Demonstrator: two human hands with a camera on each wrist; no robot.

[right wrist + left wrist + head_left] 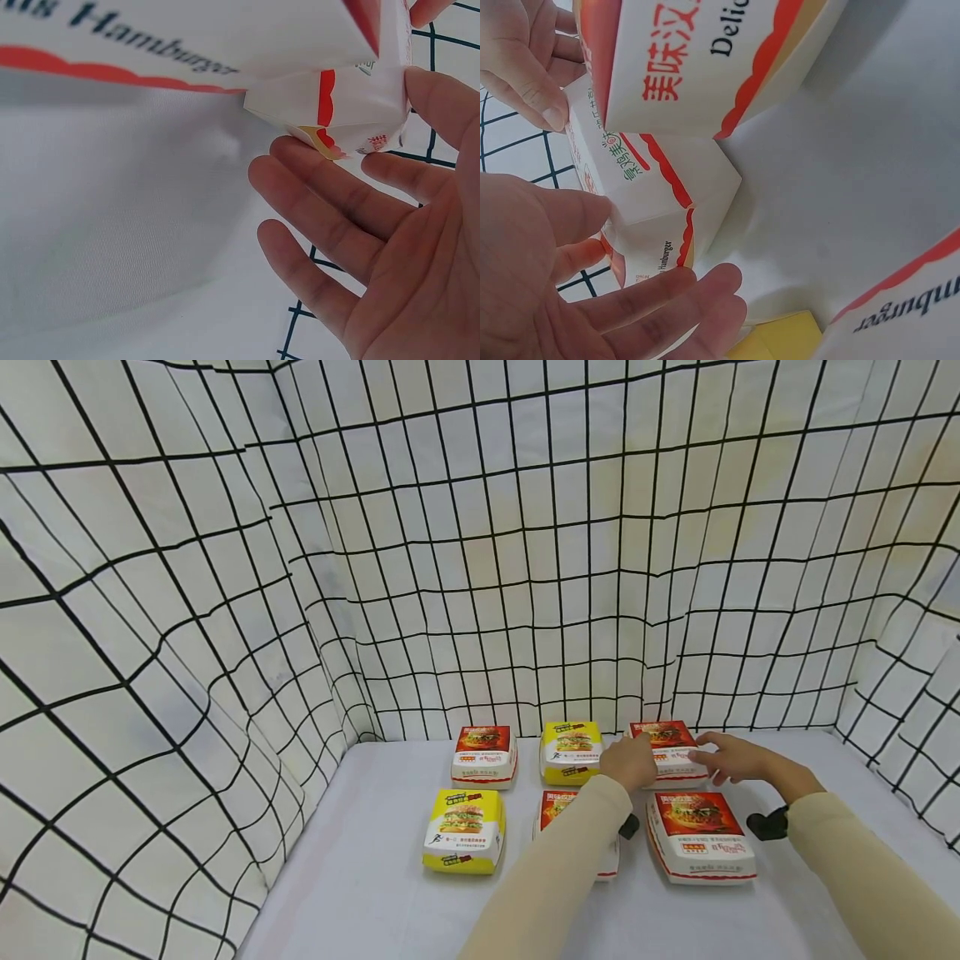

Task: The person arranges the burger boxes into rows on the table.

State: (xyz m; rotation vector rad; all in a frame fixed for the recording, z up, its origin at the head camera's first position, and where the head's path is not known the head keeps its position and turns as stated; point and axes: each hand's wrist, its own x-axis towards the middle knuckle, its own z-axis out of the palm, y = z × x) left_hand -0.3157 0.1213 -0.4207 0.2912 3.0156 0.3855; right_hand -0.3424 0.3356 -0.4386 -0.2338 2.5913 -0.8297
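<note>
A red-and-white hamburger box [672, 763] stands at the back right, between both hands. At its left side is my left hand [630, 762]; in the left wrist view the left hand [562, 277] has its thumb and forefinger at the box's side, the other fingers loosely extended. From the right, my right hand [738, 758] touches the same box with the thumb. In the right wrist view the right hand [397, 232] has its fingers spread and relaxed beside the box [360, 105]. Just in front sits another red-and-white hamburger box [701, 839].
A yellow hamburger box [572, 752] and a red-and-white one [483, 756] stand along the back. In front are a yellow box [464, 831] and a red-and-white box [553, 810] partly hidden by the left sleeve. A white cloth with black grid lines [480, 568] hangs around the white table [360, 877].
</note>
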